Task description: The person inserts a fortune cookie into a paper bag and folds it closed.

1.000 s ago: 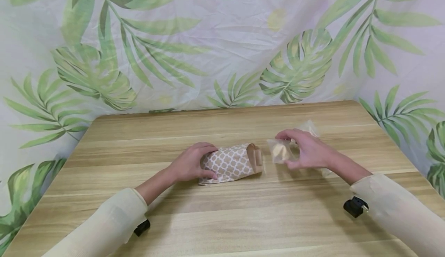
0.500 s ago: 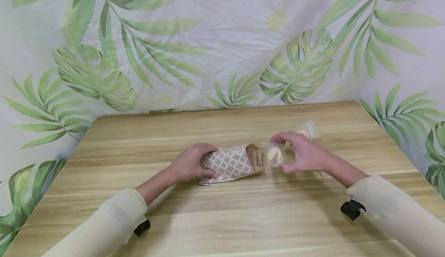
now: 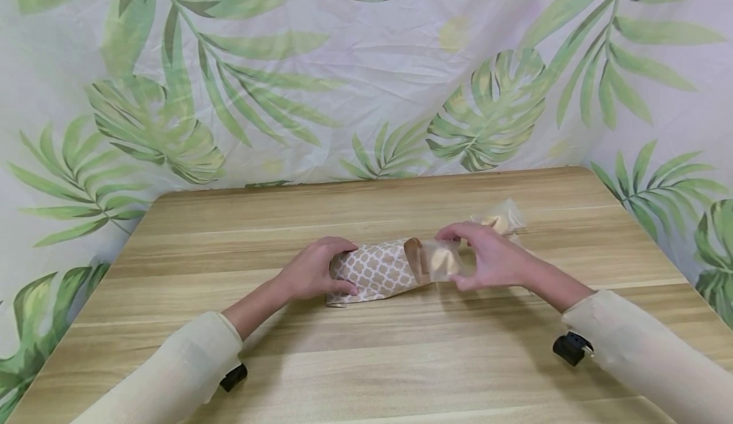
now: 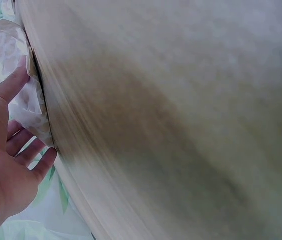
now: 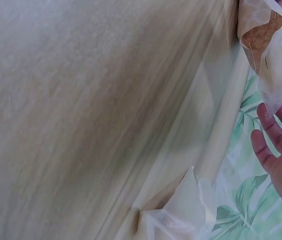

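Observation:
A paper bag [image 3: 375,271] with a white-and-brown lattice print lies on its side on the table, mouth facing right. My left hand [image 3: 312,271] grips its closed end, thumb on the near side and fingers on the far side. In my right hand [image 3: 492,255], thumb and fingers hold a fortune cookie [image 3: 442,261] in a clear wrapper. The wrapper's leading edge overlaps the bag's mouth. From the right wrist view, the wrapped cookie [image 5: 279,70] sits against the brown inner paper of the bag [image 5: 263,32]. The inside of the bag is mostly hidden.
Behind my right hand lies another wrapped fortune cookie [image 3: 498,221], partly covered by the hand. A clear wrapper [image 5: 180,215] also shows low in the right wrist view. The wooden table [image 3: 366,360] ends at a leaf-print cloth [image 3: 366,80].
My right hand has moved left with the wrapped fortune cookie, from a gap beside the bag to its mouth. The left hand and the bag stay in place.

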The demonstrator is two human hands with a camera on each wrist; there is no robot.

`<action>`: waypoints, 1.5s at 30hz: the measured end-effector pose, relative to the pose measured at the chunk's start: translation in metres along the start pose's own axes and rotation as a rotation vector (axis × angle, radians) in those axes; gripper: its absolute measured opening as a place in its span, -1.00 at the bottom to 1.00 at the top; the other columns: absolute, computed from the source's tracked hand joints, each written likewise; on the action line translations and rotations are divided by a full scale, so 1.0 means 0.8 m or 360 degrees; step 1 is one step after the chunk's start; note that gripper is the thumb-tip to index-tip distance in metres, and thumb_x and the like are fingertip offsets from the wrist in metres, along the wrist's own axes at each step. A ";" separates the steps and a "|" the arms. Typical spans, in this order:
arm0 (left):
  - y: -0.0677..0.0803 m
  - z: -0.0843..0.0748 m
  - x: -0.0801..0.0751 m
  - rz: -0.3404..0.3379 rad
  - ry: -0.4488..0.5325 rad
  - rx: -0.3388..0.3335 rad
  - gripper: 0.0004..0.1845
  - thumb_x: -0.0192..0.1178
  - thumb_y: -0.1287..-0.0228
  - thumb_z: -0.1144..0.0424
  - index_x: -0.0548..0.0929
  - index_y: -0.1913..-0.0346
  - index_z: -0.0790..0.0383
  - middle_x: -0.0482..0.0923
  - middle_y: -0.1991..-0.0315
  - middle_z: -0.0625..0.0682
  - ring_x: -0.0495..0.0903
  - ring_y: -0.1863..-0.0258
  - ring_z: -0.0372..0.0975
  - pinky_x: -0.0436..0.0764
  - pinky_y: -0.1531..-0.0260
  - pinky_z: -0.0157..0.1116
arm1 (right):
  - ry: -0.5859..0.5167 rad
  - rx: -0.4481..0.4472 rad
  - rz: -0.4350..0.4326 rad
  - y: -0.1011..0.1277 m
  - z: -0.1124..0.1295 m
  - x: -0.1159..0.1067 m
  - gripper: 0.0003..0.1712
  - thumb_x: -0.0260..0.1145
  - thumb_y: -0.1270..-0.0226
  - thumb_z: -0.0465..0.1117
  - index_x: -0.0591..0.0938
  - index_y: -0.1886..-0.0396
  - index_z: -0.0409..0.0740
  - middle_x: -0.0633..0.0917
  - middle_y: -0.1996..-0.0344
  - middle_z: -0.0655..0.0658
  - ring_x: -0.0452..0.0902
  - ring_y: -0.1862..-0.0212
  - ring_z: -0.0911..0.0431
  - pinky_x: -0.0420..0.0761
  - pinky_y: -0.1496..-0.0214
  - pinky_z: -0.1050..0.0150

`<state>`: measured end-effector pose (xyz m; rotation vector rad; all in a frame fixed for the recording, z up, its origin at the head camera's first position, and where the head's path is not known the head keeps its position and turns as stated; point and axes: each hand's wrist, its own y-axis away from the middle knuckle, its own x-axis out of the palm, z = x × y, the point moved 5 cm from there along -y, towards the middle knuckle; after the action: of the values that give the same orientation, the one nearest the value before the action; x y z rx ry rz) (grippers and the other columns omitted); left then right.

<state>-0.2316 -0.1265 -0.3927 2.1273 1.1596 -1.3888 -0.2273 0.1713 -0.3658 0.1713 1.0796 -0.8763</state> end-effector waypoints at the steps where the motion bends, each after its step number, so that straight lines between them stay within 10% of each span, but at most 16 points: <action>1: 0.000 0.000 0.000 -0.0001 0.0000 0.0001 -0.16 0.68 0.07 0.00 0.63 -0.24 0.41 0.65 -0.19 0.22 0.57 -0.27 0.09 0.51 -0.32 0.03 | 0.0002 -0.0007 -0.0004 -0.001 0.000 0.001 -0.22 0.59 0.16 -0.21 0.61 -0.15 -0.39 0.73 0.01 -0.18 0.63 -0.01 -0.05 0.67 -0.10 -0.09; 45: 0.000 0.001 0.000 0.0016 0.0014 -0.0012 -0.16 0.68 0.06 0.01 0.63 -0.24 0.40 0.65 -0.20 0.21 0.55 -0.28 0.09 0.49 -0.35 0.04 | 0.0164 0.0015 -0.0014 -0.022 0.017 0.011 -0.29 0.61 0.12 -0.20 0.65 -0.13 -0.28 0.72 -0.04 -0.19 0.64 -0.04 -0.07 0.68 -0.11 -0.04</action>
<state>-0.2319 -0.1266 -0.3931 2.1335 1.1536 -1.3700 -0.2286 0.1479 -0.3616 0.2219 1.1732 -0.8883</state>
